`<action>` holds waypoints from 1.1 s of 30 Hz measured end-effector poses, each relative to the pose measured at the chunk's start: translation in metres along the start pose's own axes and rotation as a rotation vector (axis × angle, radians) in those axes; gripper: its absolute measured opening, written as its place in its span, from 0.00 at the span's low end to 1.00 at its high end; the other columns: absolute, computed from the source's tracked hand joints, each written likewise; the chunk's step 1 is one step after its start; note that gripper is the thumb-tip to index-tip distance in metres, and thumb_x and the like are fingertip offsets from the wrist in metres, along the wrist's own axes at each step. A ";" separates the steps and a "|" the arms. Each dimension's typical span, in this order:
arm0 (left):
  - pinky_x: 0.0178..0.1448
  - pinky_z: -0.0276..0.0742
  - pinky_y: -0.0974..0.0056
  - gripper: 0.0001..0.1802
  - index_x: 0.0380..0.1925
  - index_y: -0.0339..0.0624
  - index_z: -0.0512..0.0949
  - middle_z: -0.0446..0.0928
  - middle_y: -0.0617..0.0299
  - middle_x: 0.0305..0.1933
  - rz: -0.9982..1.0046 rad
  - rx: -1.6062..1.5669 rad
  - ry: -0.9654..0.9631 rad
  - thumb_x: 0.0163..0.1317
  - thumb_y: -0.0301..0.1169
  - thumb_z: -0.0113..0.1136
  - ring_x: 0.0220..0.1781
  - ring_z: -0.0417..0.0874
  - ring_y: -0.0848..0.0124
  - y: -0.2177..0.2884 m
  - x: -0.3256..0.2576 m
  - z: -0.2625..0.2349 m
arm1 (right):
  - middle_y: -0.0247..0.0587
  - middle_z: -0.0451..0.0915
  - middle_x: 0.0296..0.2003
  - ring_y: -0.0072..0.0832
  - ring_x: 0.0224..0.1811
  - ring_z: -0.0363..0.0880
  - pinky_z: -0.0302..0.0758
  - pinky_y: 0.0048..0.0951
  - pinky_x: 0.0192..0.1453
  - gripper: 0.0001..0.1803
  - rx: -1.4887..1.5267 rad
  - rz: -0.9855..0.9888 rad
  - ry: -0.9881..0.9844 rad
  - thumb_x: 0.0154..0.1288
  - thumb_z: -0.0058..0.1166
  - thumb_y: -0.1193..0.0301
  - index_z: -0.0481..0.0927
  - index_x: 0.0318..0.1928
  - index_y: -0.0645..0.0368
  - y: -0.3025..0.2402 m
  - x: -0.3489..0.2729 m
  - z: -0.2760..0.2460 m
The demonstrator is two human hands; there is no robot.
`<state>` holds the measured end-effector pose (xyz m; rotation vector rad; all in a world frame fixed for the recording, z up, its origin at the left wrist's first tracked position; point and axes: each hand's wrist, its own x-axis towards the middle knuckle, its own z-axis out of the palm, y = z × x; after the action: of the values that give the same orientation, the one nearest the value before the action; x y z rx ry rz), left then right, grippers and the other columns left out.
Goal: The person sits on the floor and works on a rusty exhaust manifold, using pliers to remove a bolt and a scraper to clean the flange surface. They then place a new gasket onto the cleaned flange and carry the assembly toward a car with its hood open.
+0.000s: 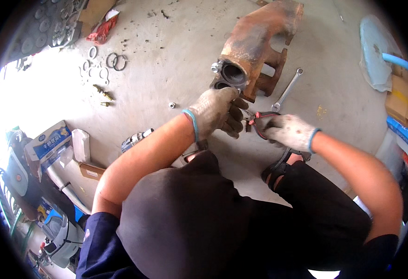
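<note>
A rusty exhaust manifold (pixel 255 37) lies on the floor in front of me, its round port facing my side. A shiny bolt (pixel 215 67) sits at the left of its flange. My left hand (pixel 213 111), in a grey-white work glove, is at the near end of the flange, fingers bent and spread apart; nothing shows in them, though the palm side is hidden. In my gloved right hand (pixel 290 130) is a pair of pliers (pixel 258 122) with red and black handles, jaws pointing toward my left fingers. A combination wrench (pixel 287 90) lies beside the manifold.
On the floor to the left are a loose nut (pixel 172 105), black rings (pixel 116 61), gaskets and brass-coloured fittings (pixel 103 93). A metal tool (pixel 137 139) lies by my left foot. Cardboard boxes (pixel 50 142) stand at left; a carton (pixel 399 100) and light-blue plastic (pixel 374 53) are at right.
</note>
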<state>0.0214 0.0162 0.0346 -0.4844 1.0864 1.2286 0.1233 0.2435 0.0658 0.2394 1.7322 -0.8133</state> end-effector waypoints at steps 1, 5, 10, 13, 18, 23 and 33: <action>0.42 0.88 0.48 0.21 0.50 0.26 0.78 0.79 0.49 0.33 -0.044 0.028 -0.017 0.78 0.39 0.51 0.35 0.87 0.51 0.007 0.000 -0.002 | 0.48 0.85 0.47 0.40 0.41 0.89 0.87 0.40 0.50 0.15 -0.134 -0.135 0.029 0.71 0.53 0.69 0.85 0.53 0.59 0.013 -0.009 -0.015; 0.43 0.89 0.48 0.17 0.47 0.28 0.79 0.80 0.49 0.34 -0.086 0.123 -0.096 0.72 0.35 0.60 0.37 0.88 0.52 0.034 0.005 -0.013 | 0.47 0.85 0.51 0.41 0.44 0.90 0.87 0.39 0.52 0.17 -0.250 -0.341 0.215 0.66 0.56 0.71 0.85 0.53 0.60 0.089 -0.029 -0.053; 0.46 0.88 0.51 0.13 0.45 0.36 0.84 0.85 0.47 0.42 0.002 1.176 0.188 0.70 0.34 0.58 0.41 0.90 0.52 0.041 0.014 0.012 | 0.47 0.88 0.44 0.33 0.40 0.90 0.87 0.34 0.50 0.18 0.255 -0.013 0.165 0.69 0.55 0.68 0.85 0.55 0.63 0.125 -0.026 -0.050; 0.46 0.86 0.57 0.17 0.46 0.34 0.83 0.86 0.47 0.41 0.094 1.463 0.372 0.69 0.38 0.59 0.41 0.90 0.61 0.035 0.006 0.036 | 0.46 0.89 0.40 0.28 0.37 0.89 0.86 0.33 0.49 0.21 0.443 0.018 0.131 0.73 0.51 0.63 0.84 0.56 0.65 0.146 -0.006 -0.027; 0.42 0.85 0.58 0.20 0.47 0.33 0.84 0.84 0.52 0.37 -0.096 0.540 0.477 0.72 0.41 0.58 0.40 0.88 0.64 0.033 -0.004 0.057 | 0.48 0.90 0.43 0.33 0.44 0.88 0.81 0.34 0.55 0.23 0.353 -0.183 0.199 0.72 0.52 0.59 0.86 0.55 0.63 0.202 0.036 0.005; 0.43 0.86 0.54 0.15 0.42 0.35 0.85 0.85 0.49 0.38 -0.066 0.595 0.539 0.66 0.38 0.64 0.40 0.90 0.57 0.036 0.003 0.050 | 0.46 0.90 0.45 0.35 0.47 0.87 0.80 0.36 0.56 0.23 0.659 -0.130 0.310 0.71 0.54 0.58 0.88 0.54 0.62 0.249 0.075 0.014; 0.49 0.84 0.52 0.26 0.52 0.32 0.82 0.86 0.47 0.43 -0.170 0.518 0.609 0.70 0.46 0.60 0.44 0.89 0.56 0.030 0.000 0.068 | 0.43 0.86 0.31 0.29 0.25 0.83 0.81 0.31 0.29 0.15 1.011 -0.071 0.041 0.74 0.56 0.64 0.85 0.48 0.64 0.226 0.055 -0.021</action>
<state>0.0207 0.0799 0.0721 -0.5452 1.7755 0.6112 0.2125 0.4101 -0.0710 0.8682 1.2315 -1.6967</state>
